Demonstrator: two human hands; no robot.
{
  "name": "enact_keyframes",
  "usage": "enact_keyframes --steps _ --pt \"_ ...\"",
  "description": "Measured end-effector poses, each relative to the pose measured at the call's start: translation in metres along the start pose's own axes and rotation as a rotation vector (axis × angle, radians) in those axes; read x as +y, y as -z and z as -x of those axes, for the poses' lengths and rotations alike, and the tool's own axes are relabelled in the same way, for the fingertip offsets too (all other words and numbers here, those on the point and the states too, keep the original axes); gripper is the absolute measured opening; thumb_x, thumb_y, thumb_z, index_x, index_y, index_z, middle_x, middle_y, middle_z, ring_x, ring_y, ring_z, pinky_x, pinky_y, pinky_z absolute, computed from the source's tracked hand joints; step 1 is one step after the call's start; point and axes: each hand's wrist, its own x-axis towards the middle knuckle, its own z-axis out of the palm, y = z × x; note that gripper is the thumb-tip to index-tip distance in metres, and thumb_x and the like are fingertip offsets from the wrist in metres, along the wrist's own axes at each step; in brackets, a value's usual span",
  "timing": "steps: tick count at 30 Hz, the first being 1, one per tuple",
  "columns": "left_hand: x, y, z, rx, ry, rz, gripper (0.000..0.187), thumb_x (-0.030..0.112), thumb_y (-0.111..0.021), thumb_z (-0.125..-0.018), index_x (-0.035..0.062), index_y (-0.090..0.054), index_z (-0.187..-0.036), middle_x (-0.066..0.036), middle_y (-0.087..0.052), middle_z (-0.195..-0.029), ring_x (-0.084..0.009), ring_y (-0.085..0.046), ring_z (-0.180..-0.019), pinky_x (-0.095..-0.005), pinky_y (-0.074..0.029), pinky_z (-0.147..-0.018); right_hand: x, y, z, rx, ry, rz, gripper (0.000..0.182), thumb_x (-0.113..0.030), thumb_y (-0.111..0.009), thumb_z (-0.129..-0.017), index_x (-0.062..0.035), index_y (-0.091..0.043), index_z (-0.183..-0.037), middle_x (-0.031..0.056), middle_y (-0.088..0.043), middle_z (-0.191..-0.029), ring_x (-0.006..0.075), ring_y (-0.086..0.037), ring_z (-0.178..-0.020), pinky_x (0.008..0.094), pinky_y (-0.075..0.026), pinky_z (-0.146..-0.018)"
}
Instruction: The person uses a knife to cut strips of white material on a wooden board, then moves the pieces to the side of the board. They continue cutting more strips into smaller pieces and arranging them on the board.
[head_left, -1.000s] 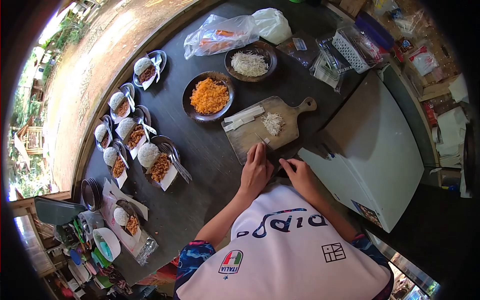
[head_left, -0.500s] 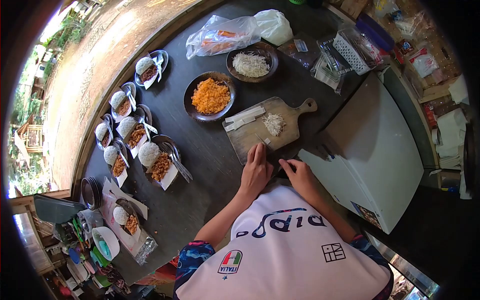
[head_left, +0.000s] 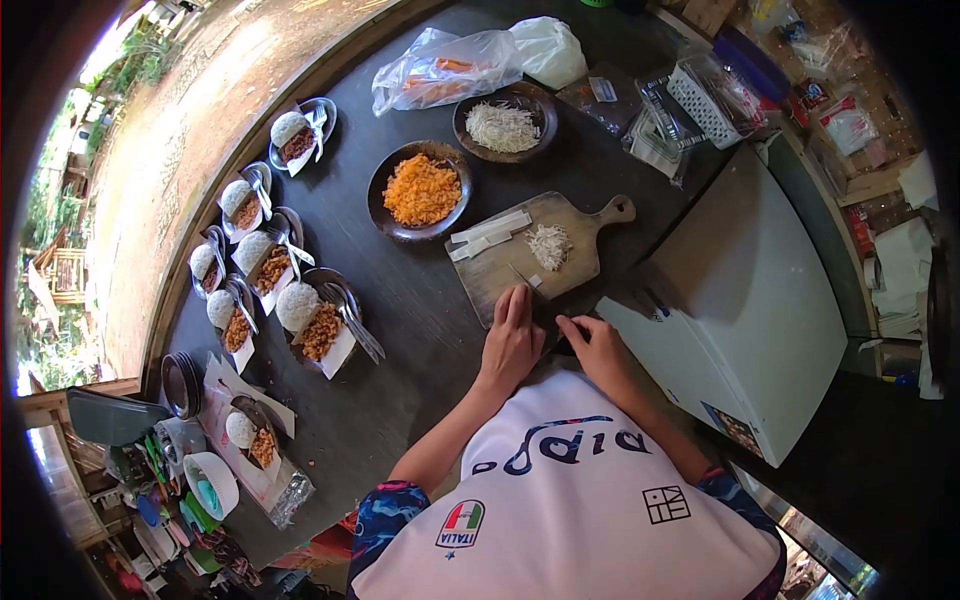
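Observation:
My left hand (head_left: 513, 335) is at the near edge of the wooden cutting board (head_left: 575, 222), fingers pressed together beside a small white piece (head_left: 535, 281); what they hold is hidden. Just right of it, my right hand (head_left: 595, 345) is closed around something dark and too small to make out, off the board. On the board lie white strips (head_left: 490, 236) and a little pile of white shreds (head_left: 549, 246). Beyond the board stand a bowl of orange shreds (head_left: 421, 191) and a bowl of white shreds (head_left: 502, 128).
Several plates of rice and brown food (head_left: 322, 331) line the left side. Plastic bags (head_left: 446, 72) lie at the far edge. A white basket (head_left: 703, 103) is at the back right, and a white chest (head_left: 745, 310) stands at the right. Stacked dark plates (head_left: 181, 386) sit at left.

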Motion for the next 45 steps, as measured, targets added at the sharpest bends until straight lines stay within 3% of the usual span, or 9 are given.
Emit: enact_keyframes --steps 11,14,17,26,29,45 --pt "-0.001 -0.004 0.001 0.043 -0.011 0.031 0.059 0.003 -0.064 -0.084 -0.0175 -0.054 -0.138 -0.026 -0.046 -0.148 -0.0433 -0.046 -0.14 -0.0456 -0.046 -0.115 0.006 -0.002 0.005 0.073 0.062 0.006 0.06 -0.056 -0.065 -0.102 0.0035 -0.076 -0.106 0.0242 -0.075 -0.091 0.0423 -0.074 -0.087 0.0436 -0.056 -0.076" --pt "0.003 -0.002 0.0 0.037 0.028 0.085 0.06 0.003 -0.064 -0.083 -0.0171 -0.054 -0.138 -0.026 -0.047 -0.147 -0.0435 -0.046 -0.139 -0.0458 -0.046 -0.115 -0.002 0.003 -0.001 -0.027 -0.026 -0.026 0.06 -0.055 -0.065 -0.102 0.0034 -0.076 -0.103 0.0239 -0.075 -0.089 0.0428 -0.073 -0.085 0.0442 -0.055 -0.074" --pt "0.001 -0.002 0.001 0.058 -0.004 0.042 0.06 0.003 -0.065 -0.083 -0.0168 -0.054 -0.139 -0.026 -0.048 -0.147 -0.0431 -0.047 -0.138 -0.0457 -0.045 -0.115 -0.002 0.003 0.006 -0.001 0.014 -0.013 0.06 -0.055 -0.064 -0.102 0.0034 -0.076 -0.1 0.0233 -0.074 -0.088 0.0429 -0.073 -0.084 0.0445 -0.054 -0.074" --pt "0.003 -0.002 0.002 0.079 -0.014 -0.006 0.062 0.004 -0.067 -0.082 -0.0154 -0.054 -0.14 -0.024 -0.05 -0.147 -0.0418 -0.049 -0.137 -0.0443 -0.047 -0.113 -0.004 0.002 0.005 0.023 0.01 -0.001 0.06 -0.055 -0.066 -0.102 0.0043 -0.076 -0.103 0.0239 -0.075 -0.091 0.0426 -0.073 -0.089 0.0434 -0.055 -0.076" --pt "0.002 -0.001 0.003 0.018 -0.009 -0.066 0.064 0.011 -0.068 -0.085 -0.0177 -0.054 -0.141 -0.025 -0.048 -0.149 -0.0381 -0.047 -0.141 -0.0414 -0.045 -0.117 -0.005 0.007 0.006 -0.012 -0.013 -0.015 0.06 -0.055 -0.066 -0.102 0.0042 -0.076 -0.104 0.0232 -0.075 -0.091 0.0425 -0.074 -0.089 0.043 -0.055 -0.077" --pt "0.002 -0.001 0.004 0.028 -0.002 -0.034 0.062 0.01 -0.068 -0.086 -0.017 -0.056 -0.14 -0.024 -0.049 -0.15 -0.0375 -0.047 -0.141 -0.0411 -0.046 -0.116 0.004 0.003 0.002 -0.042 -0.033 -0.034 0.061 -0.054 -0.066 -0.101 0.0048 -0.076 -0.109 0.0264 -0.076 -0.098 0.0431 -0.074 -0.096 0.0444 -0.057 -0.082"
